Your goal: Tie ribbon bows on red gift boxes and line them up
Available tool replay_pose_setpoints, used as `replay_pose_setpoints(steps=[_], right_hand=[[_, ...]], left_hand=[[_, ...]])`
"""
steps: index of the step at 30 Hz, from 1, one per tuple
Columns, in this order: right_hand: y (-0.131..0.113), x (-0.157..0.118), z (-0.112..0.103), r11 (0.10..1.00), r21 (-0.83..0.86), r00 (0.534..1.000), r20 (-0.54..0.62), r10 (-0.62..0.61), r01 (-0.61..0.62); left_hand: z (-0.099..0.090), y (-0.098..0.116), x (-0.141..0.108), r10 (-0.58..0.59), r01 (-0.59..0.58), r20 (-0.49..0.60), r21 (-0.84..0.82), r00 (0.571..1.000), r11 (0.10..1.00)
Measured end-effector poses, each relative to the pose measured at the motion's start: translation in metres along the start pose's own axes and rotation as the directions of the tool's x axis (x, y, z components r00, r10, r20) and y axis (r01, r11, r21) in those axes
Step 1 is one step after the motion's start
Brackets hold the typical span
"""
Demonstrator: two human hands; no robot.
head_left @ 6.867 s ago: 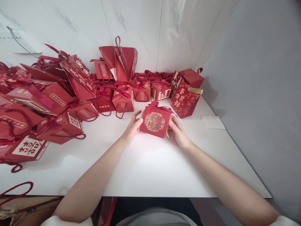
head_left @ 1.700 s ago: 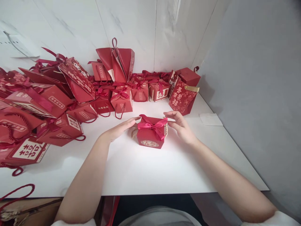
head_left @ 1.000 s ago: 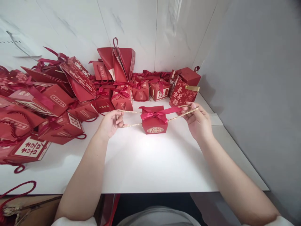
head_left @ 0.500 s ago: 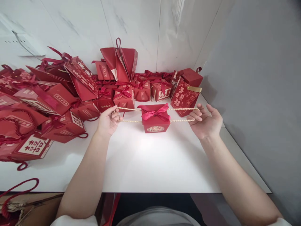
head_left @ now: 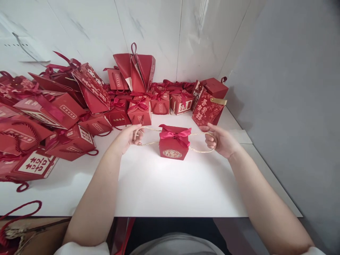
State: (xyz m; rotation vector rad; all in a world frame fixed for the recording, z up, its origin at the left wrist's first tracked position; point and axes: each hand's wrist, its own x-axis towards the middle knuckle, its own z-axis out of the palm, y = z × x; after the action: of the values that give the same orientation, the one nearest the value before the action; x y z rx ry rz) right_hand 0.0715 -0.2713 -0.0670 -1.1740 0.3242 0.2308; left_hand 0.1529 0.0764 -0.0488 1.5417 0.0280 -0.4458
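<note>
A small red gift box (head_left: 174,145) with a bow of red ribbon (head_left: 176,134) and a round gold emblem on its front stands upright on the white table. Twisted gold cord handles stick out from both of its sides. My left hand (head_left: 127,140) has curled fingers hooked in the left cord loop (head_left: 150,143). On the opposite side, my right hand (head_left: 221,141) holds the right cord loop (head_left: 203,151) with bent fingers. Both loops sag slightly. Neither hand touches the box itself.
Red gift boxes (head_left: 66,109) are heaped along the left of the white table (head_left: 164,191). More boxes (head_left: 160,102) line the tiled wall, with a gold-strapped red bag (head_left: 207,109) at the right end. A cardboard box (head_left: 47,235) with cords sits below the table's front left edge.
The cords were pulled taut and straight; now they hang slack and curved. The box has come slightly nearer to me and turned a little. My right hand has moved inward toward it.
</note>
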Motion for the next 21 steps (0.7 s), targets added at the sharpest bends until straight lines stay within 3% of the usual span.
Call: replay_pose_setpoints(steps=[4, 9, 14, 21], right_hand=[[0.007, -0.002, 0.004, 0.955, -0.294, 0.998, 0.010, 0.056, -0.050], [0.010, -0.001, 0.001, 0.902, -0.433, 0.990, 0.126, 0.066, -0.005], [0.014, 0.003, -0.002, 0.905, -0.386, 0.975, 0.197, -0.106, 0.176], [0.015, 0.003, 0.002, 0.936, -0.301, 0.976, 0.170, -0.136, 0.183]], left_hand=[[0.010, -0.009, 0.001, 0.025, -0.033, 0.064, 0.134, 0.998, 0.990], [0.017, -0.014, 0.003, 0.148, -0.153, 0.041, 0.173, 0.988, 0.973], [0.018, -0.017, 0.004, 0.187, -0.188, 0.032, 0.279, 0.982, 0.942], [0.018, -0.018, 0.003, 0.219, -0.219, 0.050, 0.430, 0.974, 0.876]])
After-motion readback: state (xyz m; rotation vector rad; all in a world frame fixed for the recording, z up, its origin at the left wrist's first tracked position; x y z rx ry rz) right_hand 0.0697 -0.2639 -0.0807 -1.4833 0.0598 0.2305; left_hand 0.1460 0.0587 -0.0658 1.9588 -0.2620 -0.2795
